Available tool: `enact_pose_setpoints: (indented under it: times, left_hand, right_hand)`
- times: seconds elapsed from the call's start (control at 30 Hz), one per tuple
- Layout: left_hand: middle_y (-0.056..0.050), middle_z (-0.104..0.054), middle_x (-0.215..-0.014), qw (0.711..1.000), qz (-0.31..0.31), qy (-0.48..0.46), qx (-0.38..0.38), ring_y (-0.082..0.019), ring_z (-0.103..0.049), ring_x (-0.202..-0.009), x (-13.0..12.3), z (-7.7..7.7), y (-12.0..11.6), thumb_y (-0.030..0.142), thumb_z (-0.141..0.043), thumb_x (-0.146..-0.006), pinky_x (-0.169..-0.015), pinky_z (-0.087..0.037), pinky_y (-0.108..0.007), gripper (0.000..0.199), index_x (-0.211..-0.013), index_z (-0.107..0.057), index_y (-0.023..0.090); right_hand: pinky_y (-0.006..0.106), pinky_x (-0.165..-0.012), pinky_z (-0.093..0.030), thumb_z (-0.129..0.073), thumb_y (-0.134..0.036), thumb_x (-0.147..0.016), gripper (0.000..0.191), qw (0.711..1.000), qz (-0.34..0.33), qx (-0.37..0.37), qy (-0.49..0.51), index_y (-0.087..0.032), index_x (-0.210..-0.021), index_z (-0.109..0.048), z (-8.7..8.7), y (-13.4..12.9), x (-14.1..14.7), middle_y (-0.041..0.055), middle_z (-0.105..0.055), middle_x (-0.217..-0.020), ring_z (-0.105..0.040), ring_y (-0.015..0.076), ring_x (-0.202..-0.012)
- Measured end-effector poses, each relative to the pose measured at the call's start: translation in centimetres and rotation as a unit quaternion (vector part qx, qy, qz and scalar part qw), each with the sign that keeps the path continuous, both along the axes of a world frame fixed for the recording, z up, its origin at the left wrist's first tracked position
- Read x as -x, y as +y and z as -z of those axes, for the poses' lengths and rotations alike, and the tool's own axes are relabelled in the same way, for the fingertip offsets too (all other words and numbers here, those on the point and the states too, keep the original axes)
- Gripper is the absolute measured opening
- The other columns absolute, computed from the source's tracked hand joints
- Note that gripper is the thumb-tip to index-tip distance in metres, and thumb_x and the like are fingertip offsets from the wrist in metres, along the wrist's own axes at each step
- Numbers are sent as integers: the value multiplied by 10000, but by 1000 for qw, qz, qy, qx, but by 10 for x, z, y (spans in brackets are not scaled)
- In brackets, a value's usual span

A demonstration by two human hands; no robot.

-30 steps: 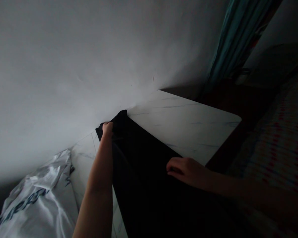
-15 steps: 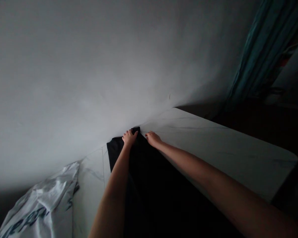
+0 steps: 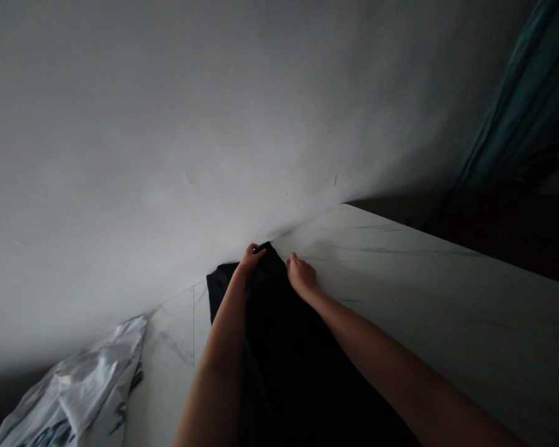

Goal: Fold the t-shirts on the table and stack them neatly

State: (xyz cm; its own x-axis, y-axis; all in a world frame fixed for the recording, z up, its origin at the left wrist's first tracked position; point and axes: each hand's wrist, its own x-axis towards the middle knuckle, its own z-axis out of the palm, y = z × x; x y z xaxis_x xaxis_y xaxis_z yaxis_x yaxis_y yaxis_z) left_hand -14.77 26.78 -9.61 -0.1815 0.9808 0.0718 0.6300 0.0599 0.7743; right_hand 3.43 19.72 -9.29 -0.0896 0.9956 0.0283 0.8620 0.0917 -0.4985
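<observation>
A long black garment lies stretched from near me up to the wall; in the dim light I cannot tell its exact kind. My left hand is closed on its far edge, thumb and fingers pinching the cloth beside the wall. My right hand is at the garment's right edge, a little nearer to me, its fingers curled against the border. Whether cloth is caught inside those fingers is hard to see. To the left of my left wrist, a second far corner of the garment lies on the table.
A white marble-patterned table carries the garment and meets a pale wall. At the lower left is a crumpled white plastic bag with dark lettering. A teal curtain hangs at the upper right, past the table's edge.
My left hand has gone from lying spread on the cloth to pinching its far edge, which now looks straighter. My right hand has curled at the side edge. The view has shifted slightly.
</observation>
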Motion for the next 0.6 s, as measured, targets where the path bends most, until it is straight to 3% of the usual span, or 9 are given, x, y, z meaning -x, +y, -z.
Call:
enact_pose_setpoints:
  times: [0.1, 0.17, 0.3, 0.43, 0.5, 0.6]
  left_hand:
    - [-8, -651, -843, 999, -17, 20, -17, -182, -638, -874, -6, 8, 11, 252, -747, -722, -793, -505, -279, 237, -870, -571, 196]
    - [-36, -666, -921, 999, -21, 31, -23, -190, -639, -934, -11, 11, 16, 219, -736, -737, -842, -495, -288, 225, -883, -567, 194]
    - [-73, -682, -1024, 998, -20, 58, -26, -209, -637, -1029, -22, 13, 15, 200, -677, -804, -917, -476, -318, 200, -975, -574, 196]
    - [-122, -645, -1181, 994, -37, 98, -22, -224, -613, -1118, -22, 7, 1, 177, -554, -883, -936, -459, -336, 236, -1119, -547, 191]
    - [-135, -638, -1195, 991, -51, 119, -12, -247, -610, -1128, -13, 0, -10, 203, -597, -862, -918, -457, -341, 276, -1133, -543, 189]
    - [-113, -686, -1041, 987, -55, 147, 27, -290, -636, -1053, 10, -11, -32, 321, -765, -736, -839, -465, -332, 396, -1056, -574, 190]
  right_hand:
    - [332, -795, -504, -310, -118, -987, 362, 999, 0, 16, -34, -119, -1227, -580, -5, 3, -1, 188, -692, -1121, -683, 254, -1013]
    - [337, -833, -506, -344, -118, -974, 358, 998, -26, -13, -47, -108, -1240, -584, -7, 7, -1, 201, -658, -1191, -665, 254, -1041]
    - [369, -1021, -433, -354, -149, -981, 405, 974, -170, -137, -57, -114, -1316, -579, 0, 22, 3, 185, -558, -1380, -555, 260, -1221]
    - [422, -1141, -315, -395, -261, -995, 500, 949, -276, -127, -84, -141, -1479, -435, 16, 39, 11, 129, -377, -1565, -369, 271, -1408]
    - [505, -1159, -263, -411, -366, -996, 537, 959, -246, -90, -108, -183, -1501, -415, 20, 44, 15, 113, -338, -1588, -306, 310, -1443]
    - [590, -1152, -217, -428, -412, -981, 554, 977, -165, -47, -130, -185, -1487, -444, 18, 51, 21, 135, -355, -1575, -297, 372, -1441]
